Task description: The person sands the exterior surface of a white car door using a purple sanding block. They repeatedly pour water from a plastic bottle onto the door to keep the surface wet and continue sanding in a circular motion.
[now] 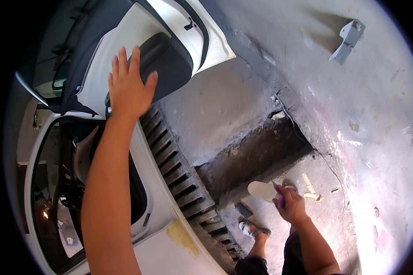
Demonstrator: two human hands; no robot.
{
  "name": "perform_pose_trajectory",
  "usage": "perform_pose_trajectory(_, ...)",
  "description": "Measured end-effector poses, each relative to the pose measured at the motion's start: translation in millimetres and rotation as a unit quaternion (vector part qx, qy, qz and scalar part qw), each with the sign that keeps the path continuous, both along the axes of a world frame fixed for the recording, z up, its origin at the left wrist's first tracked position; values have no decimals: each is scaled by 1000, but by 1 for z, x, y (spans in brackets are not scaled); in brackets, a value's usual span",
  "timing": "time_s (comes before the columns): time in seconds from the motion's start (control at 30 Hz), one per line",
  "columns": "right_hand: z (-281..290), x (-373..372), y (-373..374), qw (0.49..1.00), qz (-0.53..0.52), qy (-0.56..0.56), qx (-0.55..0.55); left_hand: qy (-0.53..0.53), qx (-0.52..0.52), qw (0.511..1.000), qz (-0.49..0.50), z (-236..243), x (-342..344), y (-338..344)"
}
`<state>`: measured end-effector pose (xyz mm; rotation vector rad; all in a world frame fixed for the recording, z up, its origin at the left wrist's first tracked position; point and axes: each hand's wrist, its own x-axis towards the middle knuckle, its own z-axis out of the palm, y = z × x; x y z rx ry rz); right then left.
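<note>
Left forearm runs up from 6 o'clock, left hand (129, 87) at 11 o'clock, fingers spread, palm flat on open white car door with dark grey inner trim panel (170, 59). Right hand (290, 205) at 5 o'clock, fingers curled around small purple object (278, 200), kind unclear. Sandalled foot (252, 229) just left of it on concrete floor (225, 105). Slotted metal drain grate (183, 178) runs diagonally between white car body (163, 247) and floor. Grey metal bracket (348, 40) lies at 1 o'clock, well apart
</note>
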<state>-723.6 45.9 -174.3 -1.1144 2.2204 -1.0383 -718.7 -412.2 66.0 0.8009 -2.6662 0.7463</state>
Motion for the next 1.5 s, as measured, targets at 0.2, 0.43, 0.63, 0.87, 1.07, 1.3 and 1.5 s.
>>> perform_pose_trajectory(0.2,20,7,-11,999,27,13,-34,70,168,983,-7,-21,45,32)
perform_pose_trajectory(0.43,29,41,-41,997,64,7,-29,101,420,894,120,-107,174,96)
perform_pose_trajectory(0.63,31,76,-63,983,167,62,-37,140,790,319,505,-241,294,269)
perform_pose_trajectory(0.87,25,188,-107,923,363,68,-110,630,692,-162,312,-257,336,322)
perform_pose_trajectory(1.07,15,255,-139,912,348,-215,-27,754,554,129,330,-252,452,287)
perform_pose_trajectory(1.3,-97,399,-137,842,330,-383,190,445,361,761,305,-112,630,272)
perform_pose_trajectory(1.5,-145,529,-182,833,348,-423,84,126,262,942,166,-55,603,240)
